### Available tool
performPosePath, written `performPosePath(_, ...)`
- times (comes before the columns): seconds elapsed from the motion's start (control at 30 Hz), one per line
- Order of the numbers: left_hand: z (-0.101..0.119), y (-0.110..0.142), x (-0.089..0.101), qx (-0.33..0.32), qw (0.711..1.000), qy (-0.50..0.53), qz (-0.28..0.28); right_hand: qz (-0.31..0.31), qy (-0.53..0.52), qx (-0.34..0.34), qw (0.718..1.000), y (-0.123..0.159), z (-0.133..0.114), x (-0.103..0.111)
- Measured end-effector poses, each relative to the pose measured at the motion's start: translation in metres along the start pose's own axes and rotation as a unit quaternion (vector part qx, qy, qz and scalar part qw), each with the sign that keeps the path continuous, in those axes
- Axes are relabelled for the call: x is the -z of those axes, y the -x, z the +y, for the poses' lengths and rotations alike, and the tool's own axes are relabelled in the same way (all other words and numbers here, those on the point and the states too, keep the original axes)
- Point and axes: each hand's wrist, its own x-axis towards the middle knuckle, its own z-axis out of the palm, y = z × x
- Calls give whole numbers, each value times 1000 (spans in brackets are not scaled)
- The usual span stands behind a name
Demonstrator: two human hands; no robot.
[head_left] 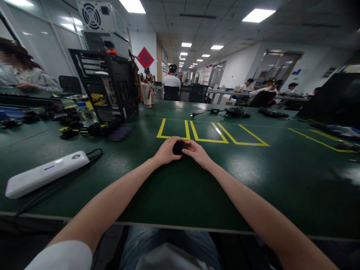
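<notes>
A small round black object (177, 148) sits between my two hands, just in front of the yellow tape marks on the green table (180, 195). My left hand (166, 150) curls around its left side, with the thumb at the near edge. From the right, my right hand (197, 153) pinches at its edge, thumb and fingers close together. The kind of object does not show; it is dark and partly covered by the fingers.
Yellow tape outlines (209, 132) lie beyond my hands. A white device (47, 174) with a black cable rests at left. Behind it stand an open black computer case (112, 90), a water bottle (86, 114) and a paper cup (146, 95). Coiled black cables (237, 112) lie at the back.
</notes>
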Motion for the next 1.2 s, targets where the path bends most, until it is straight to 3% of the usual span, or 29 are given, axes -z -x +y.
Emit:
performPosePath(0.3, -1, -1, -1, 1, 1000, -4, 2, 47, 13, -5, 999, -2, -1, -2)
performPosePath(0.4, -1, -1, -2, 1, 1000, -5, 6, 27, 13, -27, 999, -2, -1, -1)
performPosePath(0.53, 0, -1, -1, 2, 1000, -4, 3, -2, -16, 4, 1000, 0, 0, 0)
performPosePath(0.73, -1, 0, -1, -1, 1000, -6, 3, 30, -12, 16, 999, -1, 0, -2)
performPosePath(1.03, 1, 0, 0, 8, 1000, 4, 0, -3, -5, 1, 1000, 0, -1, 0)
performPosePath(1.2, 0, 0, 0, 7, 1000, 5, 1, 13, -6, 5, 1000, 2, -3, -3)
